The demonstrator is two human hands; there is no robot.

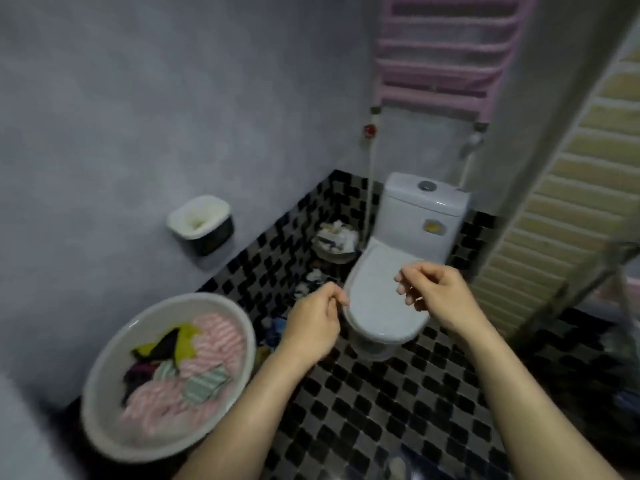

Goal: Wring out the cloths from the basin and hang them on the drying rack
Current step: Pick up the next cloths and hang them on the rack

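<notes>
A white round basin (104,355) sits on the floor at the lower left. It holds wet cloths: pink striped ones (214,337), a yellow and black one (173,344) and a grey-green striped one (204,382). A pink barred drying rack (440,60) hangs on the wall at the upper right, above the toilet. My left hand (311,323) and my right hand (436,296) hover side by side in front of the toilet, to the right of the basin. Their fingers are loosely curled and hold nothing.
A white toilet (391,285) with its lid down stands straight ahead. A full waste basket (334,242) and scattered scraps lie to its left. A small white bin (201,223) stands by the left wall. A thin metal frame (585,282) leans at the right, before a slatted door (568,188).
</notes>
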